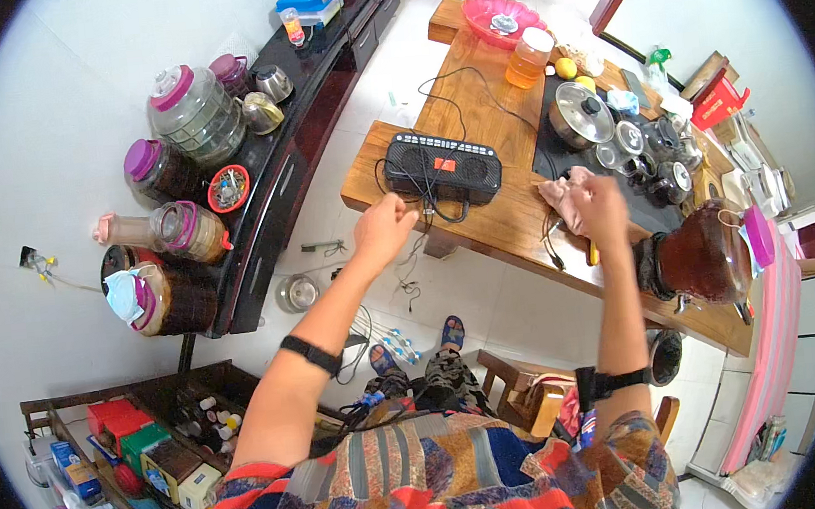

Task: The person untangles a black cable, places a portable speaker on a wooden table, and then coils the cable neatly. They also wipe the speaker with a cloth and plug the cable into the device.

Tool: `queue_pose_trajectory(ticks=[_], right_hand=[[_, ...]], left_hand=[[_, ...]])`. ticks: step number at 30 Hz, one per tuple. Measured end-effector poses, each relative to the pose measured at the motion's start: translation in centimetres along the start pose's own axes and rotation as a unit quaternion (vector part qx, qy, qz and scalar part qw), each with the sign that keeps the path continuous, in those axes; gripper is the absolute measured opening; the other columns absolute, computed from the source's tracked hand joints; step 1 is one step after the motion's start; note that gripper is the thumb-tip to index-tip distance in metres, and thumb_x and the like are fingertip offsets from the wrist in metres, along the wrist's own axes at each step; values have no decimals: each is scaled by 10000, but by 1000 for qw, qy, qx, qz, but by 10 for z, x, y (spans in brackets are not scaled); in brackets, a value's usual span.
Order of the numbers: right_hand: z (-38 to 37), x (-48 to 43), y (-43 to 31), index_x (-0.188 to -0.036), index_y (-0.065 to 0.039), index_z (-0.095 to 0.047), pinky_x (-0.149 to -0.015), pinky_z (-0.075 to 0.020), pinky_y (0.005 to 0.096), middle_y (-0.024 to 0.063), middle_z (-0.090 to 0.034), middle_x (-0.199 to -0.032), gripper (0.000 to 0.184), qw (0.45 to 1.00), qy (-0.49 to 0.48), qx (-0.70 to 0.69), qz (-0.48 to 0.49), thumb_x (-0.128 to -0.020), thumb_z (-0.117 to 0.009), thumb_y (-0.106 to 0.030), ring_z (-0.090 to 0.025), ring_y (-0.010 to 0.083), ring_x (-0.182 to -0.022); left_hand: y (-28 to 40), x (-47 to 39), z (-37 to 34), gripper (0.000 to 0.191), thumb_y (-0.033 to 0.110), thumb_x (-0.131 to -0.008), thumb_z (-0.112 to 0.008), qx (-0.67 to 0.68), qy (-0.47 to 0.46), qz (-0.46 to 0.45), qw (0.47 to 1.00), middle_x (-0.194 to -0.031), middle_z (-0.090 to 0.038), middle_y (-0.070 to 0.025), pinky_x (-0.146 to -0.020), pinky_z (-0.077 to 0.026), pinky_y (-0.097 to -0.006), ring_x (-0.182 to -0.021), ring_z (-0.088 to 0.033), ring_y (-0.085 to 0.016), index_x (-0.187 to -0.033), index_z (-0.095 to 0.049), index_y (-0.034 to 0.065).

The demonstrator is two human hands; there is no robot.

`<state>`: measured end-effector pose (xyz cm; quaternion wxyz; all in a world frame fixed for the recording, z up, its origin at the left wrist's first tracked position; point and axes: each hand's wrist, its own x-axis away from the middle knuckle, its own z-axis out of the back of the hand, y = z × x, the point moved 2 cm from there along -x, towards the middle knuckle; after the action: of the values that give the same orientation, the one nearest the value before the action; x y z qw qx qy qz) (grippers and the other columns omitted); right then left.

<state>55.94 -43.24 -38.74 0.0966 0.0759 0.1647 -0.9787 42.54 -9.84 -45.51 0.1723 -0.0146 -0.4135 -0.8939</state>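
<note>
My left hand [385, 231] hovers near the front edge of the wooden table [481, 95], just below a black speaker [407, 171] with a cable bundled over it. Its fingers are curled; whether they hold anything cannot be told. My right hand [601, 208], blurred, is over the table beside a crumpled pink cloth [561, 201]; whether it grips the cloth is unclear. A yellow-handled tool [592, 253] and a black cable [551, 245] lie below the cloth. A glass-lidded pot [579, 116] stands beyond my right hand.
Glass teapots [671, 182] and a large brown jar with a tap [705, 254] stand at the right. A honey-coloured jar [527, 62] and pink bowl [485, 18] are farther back. Big jars [199, 120] line the black cabinet at left. Cables and a glass pot [299, 293] are on the floor.
</note>
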Motion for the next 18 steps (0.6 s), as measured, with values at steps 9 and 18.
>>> queue_pose_trajectory(ticks=[9,18], right_hand=[[-90,38,-109,-1188,-79,-503,-930,-359,450,184,-438,-1256,603,974,0,3,225,-651,-740,-215,-421,371,-1142],[-95,-21,-132,-1267,-148,-421,-881,-379,451,152,-479,-1159,813,968,-114,66,212,-569,-807,-304,-449,327,-1099]], left_hand=[[10,-46,-76,548,134,-639,-708,179,275,261,908,-920,-615,-192,-831,-452,-401,-902,-598,-338,-1094,-447,-22],[-2,-48,-70,116,80,-770,-625,684,157,291,650,-671,-573,-69,-473,-445,-300,-539,-553,-154,-804,-517,58]])
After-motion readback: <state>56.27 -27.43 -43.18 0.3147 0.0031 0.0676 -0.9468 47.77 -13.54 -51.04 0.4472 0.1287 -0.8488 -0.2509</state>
